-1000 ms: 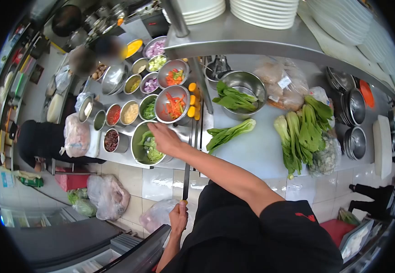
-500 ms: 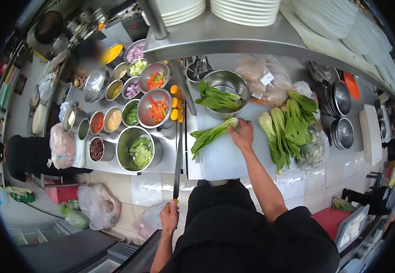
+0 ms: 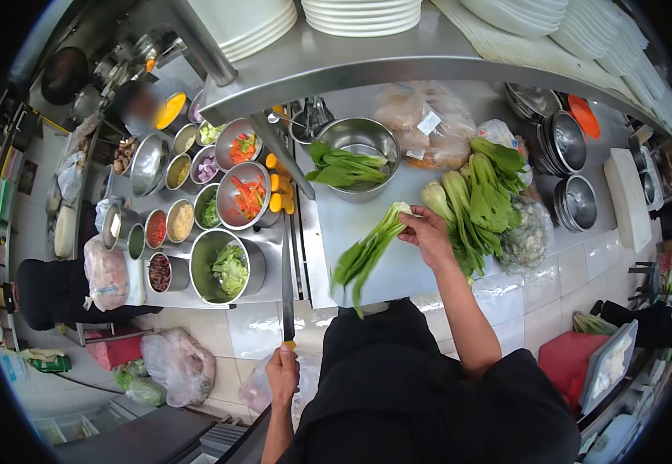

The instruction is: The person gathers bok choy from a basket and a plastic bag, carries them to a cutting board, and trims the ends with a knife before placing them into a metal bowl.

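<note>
The right hand point(image 3: 429, 232) has its grip pinched on the pale stem end of a bok choy point(image 3: 363, 259), which hangs tilted above the desk point(image 3: 405, 274), leaves drooping toward the front edge, just beside the pile of greens point(image 3: 479, 201). The left hand point(image 3: 282, 373) has its grip wrapped round the handle of a long knife point(image 3: 286, 271), blade pointing away, near the pot of cut leaves point(image 3: 228, 267)

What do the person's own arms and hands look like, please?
Both the left hand and the right hand are bare, without gloves. The forearms are uncovered; the black short-sleeved top covers only the right upper arm.
</note>
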Demonstrator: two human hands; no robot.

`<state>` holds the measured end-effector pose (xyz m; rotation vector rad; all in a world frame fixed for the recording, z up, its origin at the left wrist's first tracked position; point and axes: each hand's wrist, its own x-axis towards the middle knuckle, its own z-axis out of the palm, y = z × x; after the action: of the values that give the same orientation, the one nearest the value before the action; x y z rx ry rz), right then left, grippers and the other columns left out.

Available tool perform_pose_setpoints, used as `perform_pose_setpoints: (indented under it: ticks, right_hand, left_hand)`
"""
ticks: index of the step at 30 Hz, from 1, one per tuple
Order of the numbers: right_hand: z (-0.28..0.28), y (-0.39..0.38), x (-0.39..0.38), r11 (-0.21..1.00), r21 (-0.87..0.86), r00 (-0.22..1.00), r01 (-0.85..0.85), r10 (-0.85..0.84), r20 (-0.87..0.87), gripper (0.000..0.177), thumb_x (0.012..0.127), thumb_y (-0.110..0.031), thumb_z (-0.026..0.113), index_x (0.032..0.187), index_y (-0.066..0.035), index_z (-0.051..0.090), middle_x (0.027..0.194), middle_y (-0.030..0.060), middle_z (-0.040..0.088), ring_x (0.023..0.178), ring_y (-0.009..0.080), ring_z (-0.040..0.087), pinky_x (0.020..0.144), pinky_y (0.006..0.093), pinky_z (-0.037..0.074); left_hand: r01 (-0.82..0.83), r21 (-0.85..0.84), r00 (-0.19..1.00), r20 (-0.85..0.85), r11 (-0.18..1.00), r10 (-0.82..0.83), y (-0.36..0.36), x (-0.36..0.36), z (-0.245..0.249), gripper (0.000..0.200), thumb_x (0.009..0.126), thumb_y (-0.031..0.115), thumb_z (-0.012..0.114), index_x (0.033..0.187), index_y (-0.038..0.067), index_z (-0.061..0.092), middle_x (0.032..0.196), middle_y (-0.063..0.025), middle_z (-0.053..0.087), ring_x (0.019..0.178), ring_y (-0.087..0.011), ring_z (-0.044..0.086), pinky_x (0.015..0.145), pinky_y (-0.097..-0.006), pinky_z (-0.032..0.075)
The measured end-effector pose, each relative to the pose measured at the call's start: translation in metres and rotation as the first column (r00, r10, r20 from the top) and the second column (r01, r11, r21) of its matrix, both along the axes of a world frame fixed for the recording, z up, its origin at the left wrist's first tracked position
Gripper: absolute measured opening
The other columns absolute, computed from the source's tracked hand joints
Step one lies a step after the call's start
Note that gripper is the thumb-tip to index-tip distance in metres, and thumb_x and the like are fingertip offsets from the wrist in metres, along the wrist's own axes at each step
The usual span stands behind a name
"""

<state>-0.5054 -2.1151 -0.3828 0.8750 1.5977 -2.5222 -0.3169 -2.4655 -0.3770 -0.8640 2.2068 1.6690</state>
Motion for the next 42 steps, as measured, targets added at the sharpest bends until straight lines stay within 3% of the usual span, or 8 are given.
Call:
perform_pose_setpoints:
  ticks: [4,6,9,10,11,14,36,42]
  right_hand:
    - [-0.015,-0.002,-0.002,0.969,0.207,0.99,-0.135,0.121,0.076,0.031,0.082,-0.011,0.074,0.105,0.004,0.059,0.08,0.0111,0.068,0.062,0.0166,0.067,0.056,0.0278,0.058]
    - [-0.047,-0.015,-0.004,0.834,0.535,0.991,-0.135,0.1,0.093,0.032,0.081,-0.012,0.074,0.103,0.006,0.06,0.073,0.0116,0.068,0.056,0.0158,0.066,0.05,0.0274,0.055]
    - [-0.056,-0.019,0.005,0.83,0.554,0.998,-0.065,0.05,0.043,0.034,0.082,-0.014,0.074,0.105,0.006,0.061,0.07,0.0108,0.067,0.055,0.0141,0.066,0.048,0.0274,0.054]
    - [-0.057,-0.02,0.008,0.832,0.55,0.997,-0.074,0.056,0.051,0.034,0.082,-0.014,0.074,0.105,0.006,0.061,0.07,0.0108,0.067,0.055,0.0141,0.066,0.048,0.0274,0.054]
    - [-0.058,-0.019,0.01,0.835,0.546,0.997,-0.072,0.063,0.035,0.033,0.083,-0.013,0.074,0.108,0.006,0.061,0.07,0.0096,0.066,0.055,0.0126,0.064,0.048,0.0264,0.054]
    - [-0.067,-0.017,0.015,0.842,0.537,0.998,-0.048,0.059,-0.003,0.033,0.086,-0.012,0.073,0.112,0.005,0.063,0.07,0.0077,0.066,0.055,0.0102,0.062,0.047,0.0251,0.053]
    - [-0.09,-0.024,0.023,0.72,0.675,0.971,0.159,0.009,-0.237,0.021,0.086,-0.005,0.069,0.106,0.002,0.069,0.061,-0.0006,0.061,0.05,0.0025,0.052,0.046,0.0214,0.044]
    - [-0.082,-0.026,0.024,0.718,0.679,0.976,0.155,-0.004,-0.218,0.021,0.083,-0.009,0.071,0.102,0.001,0.067,0.06,0.0042,0.059,0.05,0.0074,0.05,0.051,0.0249,0.044]
  left_hand:
    - [0.034,0.015,0.999,0.007,0.999,-0.034,0.01,-0.007,0.013,0.051,0.101,0.045,0.048,0.082,0.0,0.06,0.054,0.0022,0.045,0.044,-0.0045,0.039,0.041,-0.023,0.029]
    - [0.083,-0.04,0.997,0.0,0.996,-0.083,0.02,-0.013,0.022,0.049,0.101,0.042,0.048,0.083,-0.001,0.061,0.053,0.0003,0.047,0.046,-0.0069,0.042,0.042,-0.0267,0.033]
    - [0.287,-0.206,0.949,-0.073,0.936,-0.307,0.036,-0.02,0.032,0.045,0.102,0.038,0.049,0.084,-0.002,0.06,0.052,-0.0054,0.047,0.049,-0.0101,0.047,0.046,-0.0332,0.039]
    - [0.365,-0.236,0.925,-0.018,0.901,-0.379,0.043,-0.023,0.039,0.044,0.102,0.038,0.048,0.084,-0.002,0.058,0.055,-0.0156,0.052,0.052,-0.0251,0.058,0.053,-0.0428,0.044]
    - [0.362,-0.236,0.927,-0.011,0.902,-0.375,0.051,-0.027,0.045,0.044,0.102,0.038,0.048,0.084,-0.002,0.058,0.055,-0.0156,0.052,0.052,-0.0251,0.058,0.053,-0.0428,0.044]
    - [0.555,-0.267,0.83,0.107,0.788,-0.548,0.076,-0.047,0.062,0.049,0.102,0.044,0.043,0.088,-0.001,0.055,0.069,-0.03,0.061,0.076,-0.054,0.058,0.066,-0.0543,0.045]
    - [0.682,-0.421,0.717,0.219,0.599,-0.662,0.104,-0.056,0.044,0.044,0.101,0.039,0.045,0.09,-0.003,0.052,0.069,-0.0348,0.06,0.07,-0.0559,0.058,0.065,-0.061,0.045]
    - [0.678,-0.44,0.714,0.204,0.589,-0.67,0.104,-0.052,0.039,0.044,0.101,0.04,0.045,0.09,-0.002,0.052,0.069,-0.0349,0.06,0.069,-0.0558,0.058,0.063,-0.0615,0.046]
